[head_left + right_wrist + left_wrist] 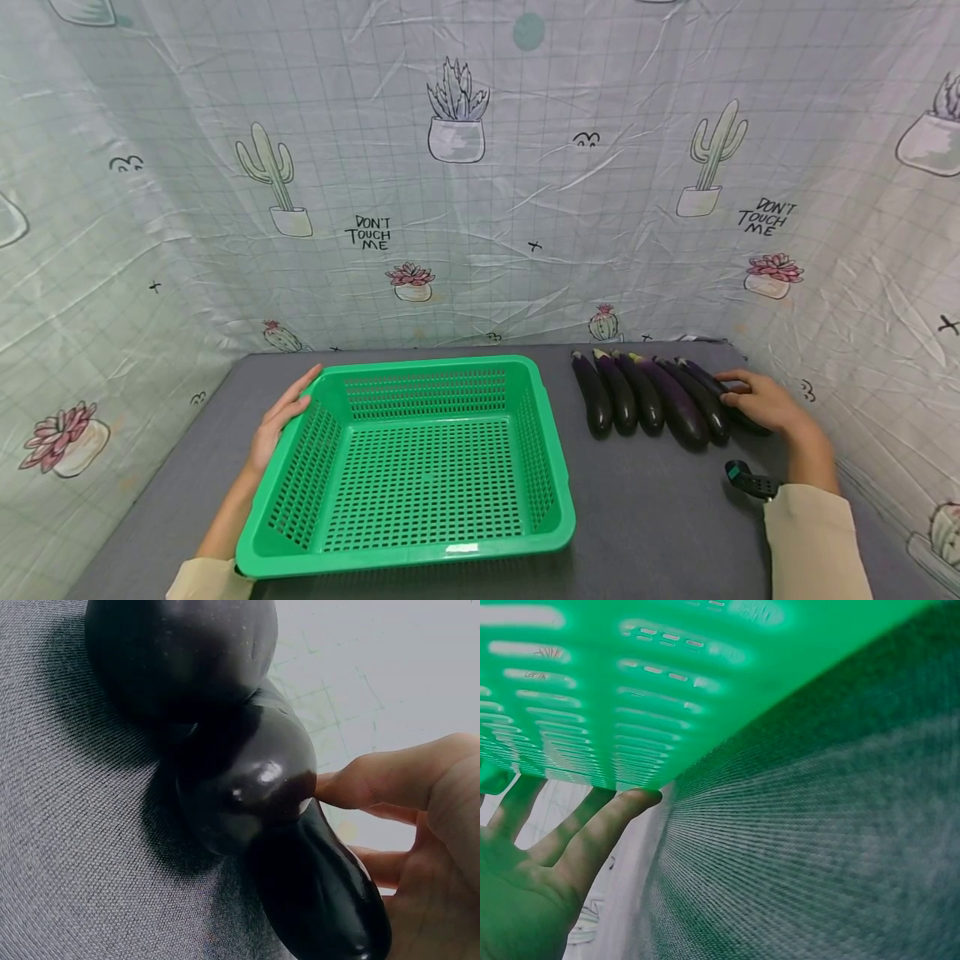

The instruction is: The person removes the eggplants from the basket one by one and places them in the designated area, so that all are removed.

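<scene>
In the head view a green plastic basket point(558, 508) with slotted walls stands in the middle of the table. My left hand point(279, 421) rests along its left outer side, fingers stretched out. From the left wrist view, the fingertips point(641, 796) meet the slotted outer wall point(652, 712). Right of the basket lie several dark purple eggplants point(678, 408) side by side in a row. My right hand point(765, 402) grips the rightmost eggplant point(746, 421) from above. In the right wrist view its thumb point(352, 784) lies between that eggplant point(322, 900) and its neighbour point(255, 776).
Grey cloth covers the table point(645, 517). A patterned fabric curtain point(480, 200) encloses the back and both sides, close beyond the right hand. A black wrist camera mount point(750, 482) sits by the right wrist.
</scene>
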The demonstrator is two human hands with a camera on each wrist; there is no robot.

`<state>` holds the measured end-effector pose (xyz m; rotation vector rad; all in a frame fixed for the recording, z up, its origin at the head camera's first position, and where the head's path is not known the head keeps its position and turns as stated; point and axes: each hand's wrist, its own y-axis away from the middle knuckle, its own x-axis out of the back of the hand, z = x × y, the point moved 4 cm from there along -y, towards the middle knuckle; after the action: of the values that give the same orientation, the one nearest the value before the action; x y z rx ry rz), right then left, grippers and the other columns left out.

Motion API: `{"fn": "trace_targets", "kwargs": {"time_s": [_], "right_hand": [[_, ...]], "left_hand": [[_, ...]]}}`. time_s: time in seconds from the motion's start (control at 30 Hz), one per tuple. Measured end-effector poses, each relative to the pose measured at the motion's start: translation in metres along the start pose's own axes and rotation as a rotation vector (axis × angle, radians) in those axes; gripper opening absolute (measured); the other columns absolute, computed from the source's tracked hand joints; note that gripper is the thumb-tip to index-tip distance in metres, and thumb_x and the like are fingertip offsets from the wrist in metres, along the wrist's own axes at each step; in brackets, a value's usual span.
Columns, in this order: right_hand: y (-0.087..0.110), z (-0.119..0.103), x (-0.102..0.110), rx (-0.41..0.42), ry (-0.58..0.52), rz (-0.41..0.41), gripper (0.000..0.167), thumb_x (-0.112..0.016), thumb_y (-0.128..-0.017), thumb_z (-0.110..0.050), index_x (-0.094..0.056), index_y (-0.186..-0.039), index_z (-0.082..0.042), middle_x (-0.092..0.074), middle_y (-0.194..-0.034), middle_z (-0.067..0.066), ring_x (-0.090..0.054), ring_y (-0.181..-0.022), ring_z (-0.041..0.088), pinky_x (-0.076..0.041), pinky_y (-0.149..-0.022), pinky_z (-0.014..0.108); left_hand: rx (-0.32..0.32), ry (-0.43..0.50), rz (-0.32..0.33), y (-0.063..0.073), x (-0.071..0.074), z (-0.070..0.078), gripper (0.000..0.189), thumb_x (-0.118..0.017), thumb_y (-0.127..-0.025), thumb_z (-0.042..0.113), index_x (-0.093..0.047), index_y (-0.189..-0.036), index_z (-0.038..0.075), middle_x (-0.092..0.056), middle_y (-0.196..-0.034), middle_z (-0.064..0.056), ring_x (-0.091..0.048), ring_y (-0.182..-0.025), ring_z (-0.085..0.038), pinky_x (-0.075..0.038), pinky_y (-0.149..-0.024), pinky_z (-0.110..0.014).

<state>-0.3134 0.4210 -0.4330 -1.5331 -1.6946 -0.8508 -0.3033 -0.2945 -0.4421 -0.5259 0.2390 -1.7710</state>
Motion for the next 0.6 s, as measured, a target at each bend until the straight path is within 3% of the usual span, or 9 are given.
{"fn": "trace_targets", "kwargs": {"time_s": [0.17,0.6], "right_hand": [[0.0004,-0.0012,0.0000,-0.002,-0.001,-0.003,0.048,-0.056,-0.103,-0.012,-0.047,-0.140,0.016,-0.052,-0.132,0.049,-0.053,-0.122,0.064,-0.051,-0.092,0.067],[0.0005,0.0002,-0.0003,0.000,0.023,-0.004,0.048,-0.056,-0.104,-0.014,-0.047,-0.141,0.015,-0.052,-0.133,0.048,-0.053,-0.121,0.064,-0.051,-0.091,0.066]], "left_hand": [[0.020,0.034,-0.005,-0.0008,-0.0017,0.0013,0.053,-0.026,-0.113,0.011,-0.018,-0.164,-0.003,-0.031,-0.161,0.022,-0.027,-0.144,0.016,-0.030,-0.107,-0.008],[0.003,0.012,-0.002,0.0005,-0.0011,0.0010,0.053,-0.026,-0.112,0.009,-0.019,-0.163,-0.005,-0.030,-0.165,0.015,-0.027,-0.144,0.017,-0.029,-0.106,-0.008]]}}
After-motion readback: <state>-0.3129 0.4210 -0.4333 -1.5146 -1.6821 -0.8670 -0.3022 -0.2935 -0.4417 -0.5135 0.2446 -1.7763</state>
